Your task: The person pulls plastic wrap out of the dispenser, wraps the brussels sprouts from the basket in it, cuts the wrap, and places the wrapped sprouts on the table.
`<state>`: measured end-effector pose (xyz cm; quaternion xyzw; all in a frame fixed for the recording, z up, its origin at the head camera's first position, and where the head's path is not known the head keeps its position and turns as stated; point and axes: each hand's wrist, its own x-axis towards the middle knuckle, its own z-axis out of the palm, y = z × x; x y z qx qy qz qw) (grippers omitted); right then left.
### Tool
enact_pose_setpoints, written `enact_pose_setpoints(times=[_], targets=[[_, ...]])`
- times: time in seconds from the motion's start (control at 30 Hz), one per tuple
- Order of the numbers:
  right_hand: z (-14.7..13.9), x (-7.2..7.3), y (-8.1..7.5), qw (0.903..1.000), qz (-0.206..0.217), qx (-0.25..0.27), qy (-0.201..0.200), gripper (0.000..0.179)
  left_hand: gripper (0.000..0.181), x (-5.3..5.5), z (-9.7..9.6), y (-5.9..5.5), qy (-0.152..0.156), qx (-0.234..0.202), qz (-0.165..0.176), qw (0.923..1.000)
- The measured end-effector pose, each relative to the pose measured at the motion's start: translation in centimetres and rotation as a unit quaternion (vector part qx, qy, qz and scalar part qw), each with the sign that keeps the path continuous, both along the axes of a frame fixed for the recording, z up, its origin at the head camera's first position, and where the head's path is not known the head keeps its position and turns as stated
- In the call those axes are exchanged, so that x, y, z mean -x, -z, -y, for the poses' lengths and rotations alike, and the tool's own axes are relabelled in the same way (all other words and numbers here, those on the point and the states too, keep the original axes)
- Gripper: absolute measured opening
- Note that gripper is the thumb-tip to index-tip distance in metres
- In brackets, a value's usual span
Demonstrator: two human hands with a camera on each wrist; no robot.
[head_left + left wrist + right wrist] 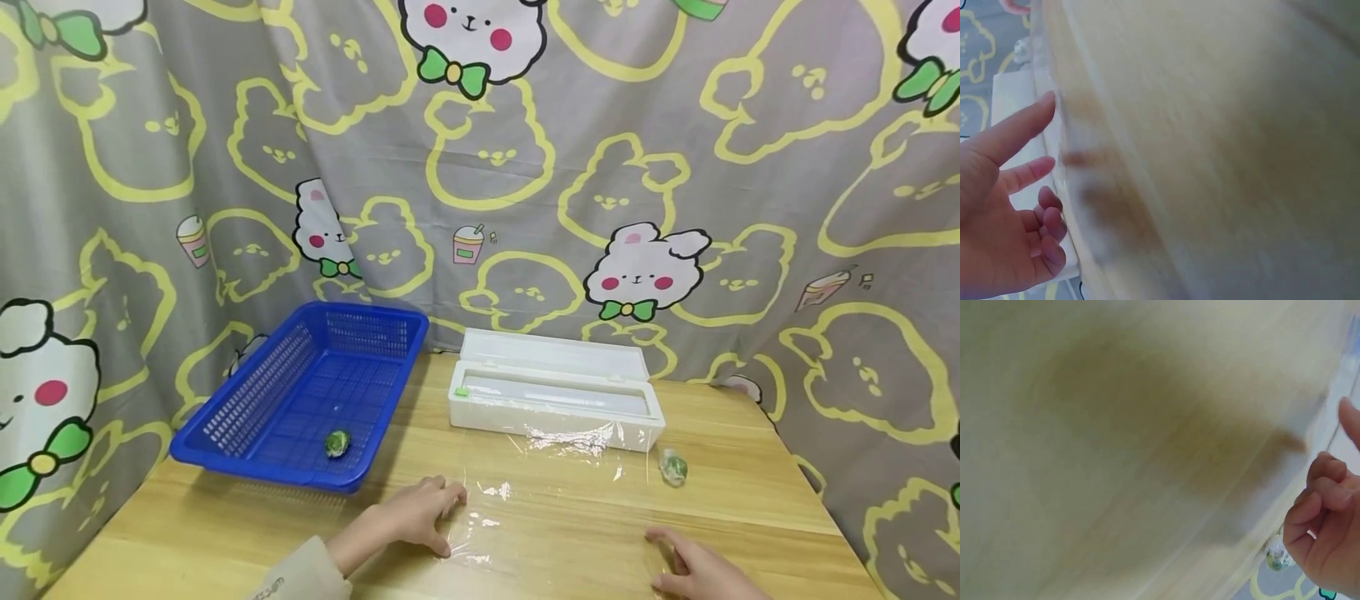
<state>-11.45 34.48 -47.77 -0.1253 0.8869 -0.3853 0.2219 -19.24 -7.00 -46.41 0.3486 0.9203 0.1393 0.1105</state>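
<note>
Clear plastic film spreads over the wooden table from the front of a long white dispenser box, whose lid stands raised. My left hand is at the film's left edge, with thumb and fingers apart and loosely bent. At the right edge is my right hand, its thumb held away from curled fingers in the right wrist view. Neither hand shows anything gripped. A small green-and-white ball wrapped in film lies right of the box.
A blue plastic basket stands at the left with a similar green ball inside. The wooden tabletop backs onto a grey patterned curtain. A small green piece sits at the box's left end.
</note>
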Motion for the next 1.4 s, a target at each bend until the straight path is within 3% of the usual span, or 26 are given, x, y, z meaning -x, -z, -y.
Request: enact_pose_setpoints(times=[0.13, 0.33, 0.5, 0.73, 0.97, 1.17, 1.4], targets=[[-0.2, 0.2, 0.3, 0.9998, -0.01, -0.012, -0.015, 0.061, 0.063, 0.0, 0.0, 0.2, -0.008, 0.013, -0.003, 0.9999], [-0.8, 0.4, 0.9, 0.9988, -0.002, 0.032, -0.036, 0.066, 0.064, 0.0, 0.2, 0.1, -0.012, 0.021, -0.007, 0.9997], [-1.0, 0.7, 1.0, 0.999, -0.006, 0.007, -0.043, 0.067, 0.06, -0.3, 0.4, -0.6, -0.003, 0.013, -0.009, 0.9999], [-1.1, 0.8, 1.1, 0.9978, -0.033, -0.002, -0.057, 0.066, 0.053, -0.7, 0.5, -3.8, 0.043, -0.037, 0.044, 0.9974], [-1.2, 0.8, 1.4, 0.9938, -0.07, 0.001, -0.086, 0.063, 0.045, -1.0, 1.7, -7.1, 0.072, -0.121, 0.088, 0.9861], [-1.1, 0.9, 1.1, 0.9963, -0.048, -0.009, -0.071, 0.067, 0.043, -0.6, 3.9, -9.3, 0.07, -0.161, 0.05, 0.9833], [-1.0, 0.8, 1.1, 0.9957, -0.054, -0.039, -0.064, 0.068, 0.04, 0.6, 6.9, -10.5, 0.047, -0.21, 0.026, 0.9762]])
